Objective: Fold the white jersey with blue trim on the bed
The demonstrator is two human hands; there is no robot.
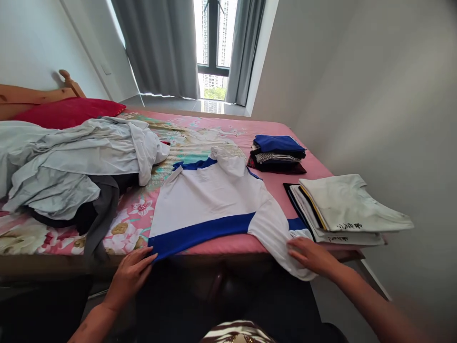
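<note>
While gray curtains framed the bright window, a white-and-blue hooded top lay spread at the near edge of the pink floral bed; the left hand touched its hem, the right hand a sleeve, but whether either gripped could not be told.

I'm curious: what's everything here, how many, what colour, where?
Bed: one, pink floral, centre
Garment: one, white and blue, bed's near edge
Clothes heap: one, white, grey, black, left
Folded stacks: two, blue-topped and white-topped, bed's right
Pillow: one, red, far left
Headboard: one, brown, far left
Curtains: two, grey, far end
Window: one, dark-framed, between curtains
Walls: two, pale, both sides
Left hand: one, bare, at garment's near-left corner
Right hand: one, bare, on garment's right side
</note>
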